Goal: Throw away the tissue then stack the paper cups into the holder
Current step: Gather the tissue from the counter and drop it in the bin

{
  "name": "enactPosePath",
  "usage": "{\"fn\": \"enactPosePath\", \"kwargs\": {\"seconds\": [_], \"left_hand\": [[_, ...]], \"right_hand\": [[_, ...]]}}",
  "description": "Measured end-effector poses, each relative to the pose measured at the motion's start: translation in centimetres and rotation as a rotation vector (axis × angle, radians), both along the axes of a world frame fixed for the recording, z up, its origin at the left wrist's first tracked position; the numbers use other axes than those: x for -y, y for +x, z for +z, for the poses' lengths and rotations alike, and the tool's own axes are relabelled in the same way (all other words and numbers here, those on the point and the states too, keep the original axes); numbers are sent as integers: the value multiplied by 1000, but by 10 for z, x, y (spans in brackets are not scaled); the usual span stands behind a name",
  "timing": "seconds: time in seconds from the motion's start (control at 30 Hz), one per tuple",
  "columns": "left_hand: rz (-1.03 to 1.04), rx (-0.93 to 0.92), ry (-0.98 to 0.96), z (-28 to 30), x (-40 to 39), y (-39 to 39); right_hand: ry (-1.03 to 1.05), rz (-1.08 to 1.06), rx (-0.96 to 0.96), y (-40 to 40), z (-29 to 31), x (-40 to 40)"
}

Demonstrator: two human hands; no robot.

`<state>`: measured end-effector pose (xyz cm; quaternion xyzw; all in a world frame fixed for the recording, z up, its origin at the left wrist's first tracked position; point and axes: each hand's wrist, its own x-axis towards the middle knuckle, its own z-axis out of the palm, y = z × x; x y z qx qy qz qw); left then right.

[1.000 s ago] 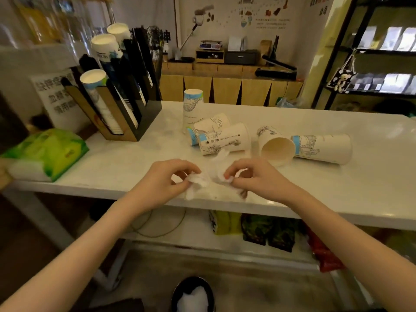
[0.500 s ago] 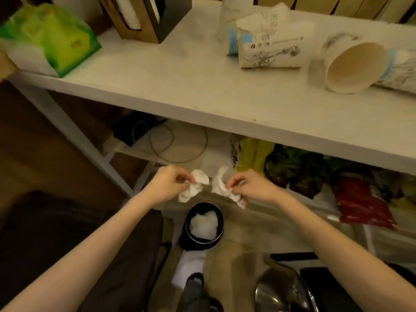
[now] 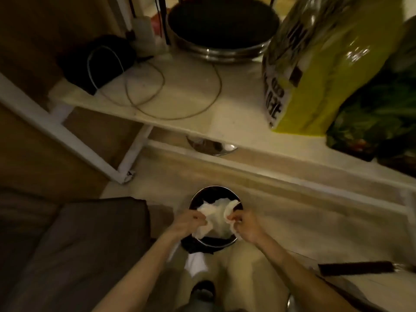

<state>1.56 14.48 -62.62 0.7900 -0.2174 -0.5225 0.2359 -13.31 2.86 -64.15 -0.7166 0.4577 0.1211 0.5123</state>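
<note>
A small round black bin (image 3: 215, 192) stands on the floor below me, with white paper inside it. My left hand (image 3: 188, 222) and my right hand (image 3: 243, 224) are over the bin's mouth, each pinching a crumpled white tissue (image 3: 215, 218). The tissue pieces hang right at the rim and merge with the white paper in the bin. The paper cups and the holder are out of view.
The low white shelf (image 3: 229, 113) in front carries a black device with cables (image 3: 99, 61), a round steel pot (image 3: 221, 28), a yellow bag (image 3: 319, 70) and a dark green bag (image 3: 382, 113). A dark cushion (image 3: 74, 248) lies at the left. A white table leg (image 3: 63, 134) slants down left.
Both hands went down from the table top to the floor bin with the tissue. The camera tilted down, so the cups and holder left the view.
</note>
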Motion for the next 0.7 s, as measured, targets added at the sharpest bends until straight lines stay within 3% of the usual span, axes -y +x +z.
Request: {"fn": "enactPosePath", "kwargs": {"seconds": [0.17, 0.33, 0.5, 0.7], "left_hand": [[55, -53, -5, -100, 19, -1], [59, -141, -7, -141, 29, -5], [1, -109, 41, -119, 27, -3], [-162, -18, 41, -24, 13, -2]], "right_hand": [[-28, 28, -86, 17, -103, 2], [20, 24, -95, 27, -154, 13], [-9, 89, -104, 17, -137, 13], [-52, 65, -5, 6, -39, 14]]}}
